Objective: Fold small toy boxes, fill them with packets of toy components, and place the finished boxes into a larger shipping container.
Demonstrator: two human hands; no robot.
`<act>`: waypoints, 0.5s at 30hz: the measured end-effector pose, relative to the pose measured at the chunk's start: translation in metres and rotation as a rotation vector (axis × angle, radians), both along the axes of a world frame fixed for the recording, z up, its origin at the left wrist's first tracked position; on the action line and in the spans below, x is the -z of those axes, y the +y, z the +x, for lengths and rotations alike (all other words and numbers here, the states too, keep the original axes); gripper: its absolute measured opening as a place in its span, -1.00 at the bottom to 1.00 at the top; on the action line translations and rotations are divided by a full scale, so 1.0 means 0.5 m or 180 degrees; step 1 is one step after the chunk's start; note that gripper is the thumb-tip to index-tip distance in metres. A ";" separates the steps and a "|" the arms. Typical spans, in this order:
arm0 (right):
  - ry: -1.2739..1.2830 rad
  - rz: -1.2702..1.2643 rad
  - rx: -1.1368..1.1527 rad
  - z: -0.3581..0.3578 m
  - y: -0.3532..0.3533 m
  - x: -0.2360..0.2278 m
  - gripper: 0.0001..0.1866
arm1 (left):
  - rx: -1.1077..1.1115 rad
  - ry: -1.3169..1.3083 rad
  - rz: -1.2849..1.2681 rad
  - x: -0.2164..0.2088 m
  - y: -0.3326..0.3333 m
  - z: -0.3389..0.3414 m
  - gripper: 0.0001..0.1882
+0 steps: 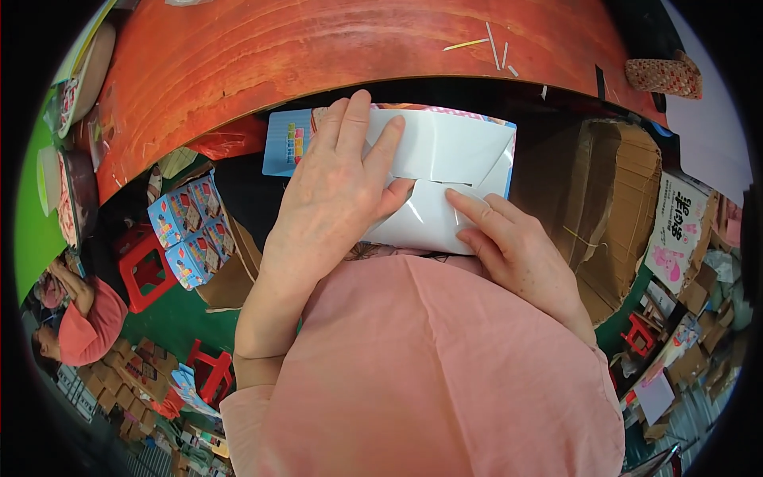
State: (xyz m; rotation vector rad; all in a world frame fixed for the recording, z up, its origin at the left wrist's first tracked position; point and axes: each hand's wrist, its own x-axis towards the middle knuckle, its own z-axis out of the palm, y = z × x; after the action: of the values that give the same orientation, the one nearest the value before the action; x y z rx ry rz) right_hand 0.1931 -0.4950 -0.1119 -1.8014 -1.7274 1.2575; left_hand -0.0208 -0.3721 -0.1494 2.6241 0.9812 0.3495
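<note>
A printed cardboard box blank (469, 151) with a glossy white inner face and a blue printed face lies across my lap, under the table's near edge. Its white flaps are bent in and meet along a slit near the middle. My left hand (342, 167) lies over its left part, fingers stretched out and thumb by the slit. On the lower right flap, my right hand (505, 238) presses with its index finger extended and the thumb beneath it. Part of the blank is hidden under both hands.
The red-brown table (342, 48) spans the far side, with thin paper strips (497, 52) on it. To the left, a carton holds several blue printed boxes (193, 226); an open brown carton (612, 215) stands right. Red stools (147, 266) and a person in pink (91, 322) are at left.
</note>
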 end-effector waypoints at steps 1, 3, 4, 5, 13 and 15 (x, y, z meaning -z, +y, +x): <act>0.0000 -0.0013 0.0007 0.000 0.000 -0.001 -0.50 | 0.0042 0.0059 0.0022 -0.001 0.001 0.000 -0.32; 0.0014 -0.0016 -0.0105 0.001 0.003 0.001 -0.52 | 0.0081 0.0122 0.0040 -0.001 0.000 0.002 -0.32; -0.0011 0.0030 -0.0175 0.004 0.004 0.005 -0.53 | 0.0084 0.0172 0.0085 -0.001 -0.001 0.002 -0.32; -0.0036 0.0078 -0.0246 0.007 0.005 0.009 -0.54 | 0.0086 0.0221 0.0131 0.000 -0.002 0.003 -0.32; -0.0015 0.0273 -0.0226 -0.001 0.027 0.020 -0.59 | 0.0096 0.0227 0.0146 0.006 -0.008 0.002 -0.32; -0.0054 0.0501 0.0095 -0.017 0.026 0.029 -0.61 | 0.0041 -0.0064 -0.0001 0.012 -0.006 -0.003 -0.27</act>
State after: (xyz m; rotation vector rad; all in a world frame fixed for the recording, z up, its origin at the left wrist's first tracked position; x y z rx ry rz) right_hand 0.1843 -0.4820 -0.1265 -1.7452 -1.7493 1.0656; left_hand -0.0224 -0.3751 -0.1554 2.6203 0.9576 0.3717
